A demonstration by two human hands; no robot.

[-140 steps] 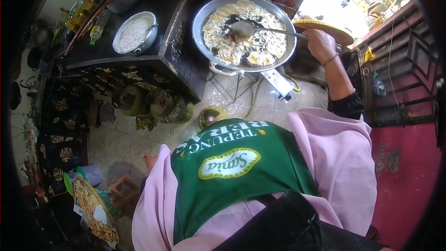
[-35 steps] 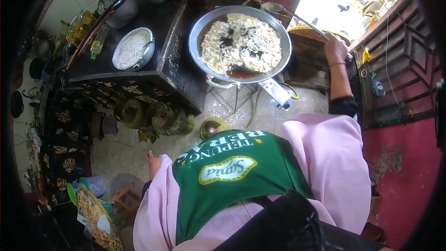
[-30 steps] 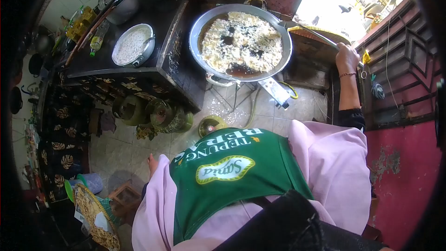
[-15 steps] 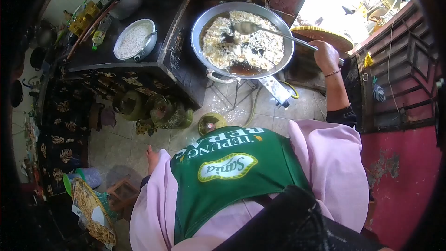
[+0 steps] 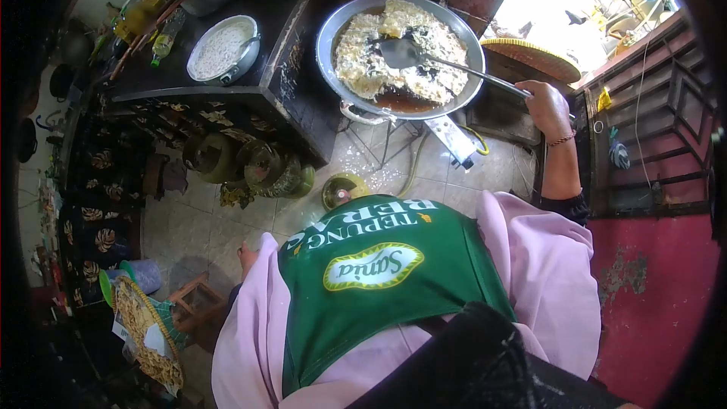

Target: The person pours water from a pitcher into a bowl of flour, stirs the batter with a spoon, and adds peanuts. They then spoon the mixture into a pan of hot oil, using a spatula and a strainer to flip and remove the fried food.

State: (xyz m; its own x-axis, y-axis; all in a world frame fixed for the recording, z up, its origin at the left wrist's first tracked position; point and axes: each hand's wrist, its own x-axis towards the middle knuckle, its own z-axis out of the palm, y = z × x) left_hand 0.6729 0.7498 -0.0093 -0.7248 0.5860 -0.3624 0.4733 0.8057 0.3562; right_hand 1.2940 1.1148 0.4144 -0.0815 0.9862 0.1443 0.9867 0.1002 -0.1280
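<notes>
My right hand (image 5: pixel 548 110) is closed around the long handle of a metal spatula (image 5: pixel 473 72). The spatula's flat blade rests among pale, lacy pieces of frying batter (image 5: pixel 356 57) in a wide metal wok (image 5: pixel 325 68). Brown oil (image 5: pixel 397 100) shows at the wok's near side and through gaps in the batter. My left hand (image 5: pixel 246 256) hangs low at my left side, away from the stove, partly covered by pink cloth. One finger sticks out from it, and I see nothing held there.
On the dark counter (image 5: pixel 284 38) to the left stands a pot of white batter (image 5: pixel 223 49), with bottles behind it. Green gas cylinders (image 5: pixel 261 167) sit below. A woven tray (image 5: pixel 534 59) leans right of the wok. A basket of fried pieces (image 5: pixel 148 333) is at lower left.
The spatula blade has turned flatter and shifted slightly right and nearer within the wok. My right hand has moved a little right and down. My left hand stays at my side.
</notes>
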